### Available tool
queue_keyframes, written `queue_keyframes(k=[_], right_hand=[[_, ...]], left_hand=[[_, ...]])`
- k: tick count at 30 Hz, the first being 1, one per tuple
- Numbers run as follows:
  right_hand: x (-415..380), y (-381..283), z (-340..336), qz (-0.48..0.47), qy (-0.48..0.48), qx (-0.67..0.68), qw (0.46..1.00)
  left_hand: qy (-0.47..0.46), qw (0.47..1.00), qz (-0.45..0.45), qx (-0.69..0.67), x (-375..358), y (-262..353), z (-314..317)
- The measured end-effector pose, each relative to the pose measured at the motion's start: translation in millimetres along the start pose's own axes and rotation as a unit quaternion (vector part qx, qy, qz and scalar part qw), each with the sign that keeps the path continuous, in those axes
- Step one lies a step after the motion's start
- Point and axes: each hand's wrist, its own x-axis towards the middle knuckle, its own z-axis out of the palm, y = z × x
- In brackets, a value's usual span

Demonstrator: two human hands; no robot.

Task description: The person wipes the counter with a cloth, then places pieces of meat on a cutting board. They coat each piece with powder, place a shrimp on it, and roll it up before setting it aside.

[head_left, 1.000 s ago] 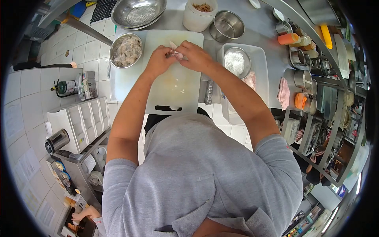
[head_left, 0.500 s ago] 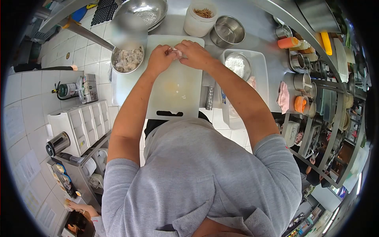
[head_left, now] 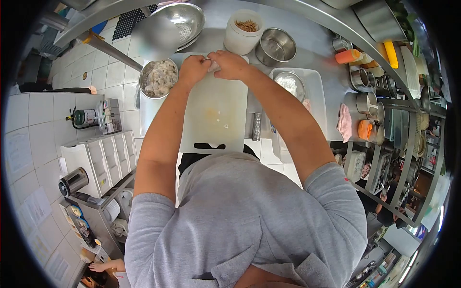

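Over the far end of a white cutting board (head_left: 213,103), my left hand (head_left: 194,70) and my right hand (head_left: 229,65) come close together. A small pale, raw-looking piece (head_left: 212,66) is pinched between their fingertips, partly hidden by them. To the left of my left hand, a steel bowl (head_left: 142,87) holds several greyish-pink raw pieces (head_left: 161,78). Beyond my right hand stand a white tub (head_left: 235,37) of thin brown strips and a steel pot (head_left: 275,47). Small wet bits and a yellowish stain mark the board.
Right of the board, a clear plastic bin (head_left: 314,96) contains a bowl of white powder (head_left: 286,84) and pinkish pieces. A large steel colander (head_left: 189,21) stands at the back left. A pink cloth (head_left: 344,123) lies near sauce bottles. Another person's hand (head_left: 100,266) shows at lower left.
My hands still hold the pale piece at the board's far end, with the left fingers now curled more tightly. The whole view has shifted slightly; the other person's hand has moved lower.
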Motion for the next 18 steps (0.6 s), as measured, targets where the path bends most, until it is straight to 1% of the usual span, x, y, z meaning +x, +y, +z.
queue_keyframes(k=[2,4,5,6,7,8,9,10,12,13,16,17,18], right_hand=[[8,6,14,0.006,0.024,0.016,1.000],[11,-3,6,0.009,0.046,0.035,0.998],[10,-3,0,0.102,-0.047,0.156,0.981],[7,-6,-8,0.190,-0.139,0.271,0.933],[-1,-4,-8,0.188,-0.138,0.272,0.934],[-13,0,-6,0.231,-0.190,0.474,0.828],[-26,2,-3,0.260,-0.230,0.651,0.675],[-36,-1,-3,0.261,-0.228,0.653,0.674],[-51,-11,-2,0.200,-0.269,0.725,0.601],[-55,-17,0,0.186,-0.270,0.735,0.593],[-62,-33,-7,0.182,-0.258,0.750,0.582],[-66,-37,-14,0.183,-0.249,0.746,0.590],[-68,-44,-25,0.202,-0.208,0.661,0.692]], left_hand=[[-0.011,1.000,0.000,-0.011,22,-16,4],[-0.023,1.000,-0.003,-0.020,20,-11,-6],[-0.057,0.992,-0.067,-0.090,15,-12,-11],[-0.088,0.975,-0.130,-0.160,5,-5,-20],[-0.087,0.975,-0.129,-0.158,-12,1,-27],[-0.053,0.977,-0.071,-0.196,-37,8,-33],[-0.021,0.972,-0.012,-0.233,-59,15,-35],[-0.024,0.972,-0.011,-0.232,-81,25,-33],[0.057,0.958,0.142,-0.241,-116,43,-24],[0.058,0.958,0.141,-0.241,-121,43,-20],[0.072,0.957,0.176,-0.217,-128,39,-7],[0.089,0.955,0.154,-0.238,-131,38,-6],[0.104,0.951,0.134,-0.260,-130,34,-4]])
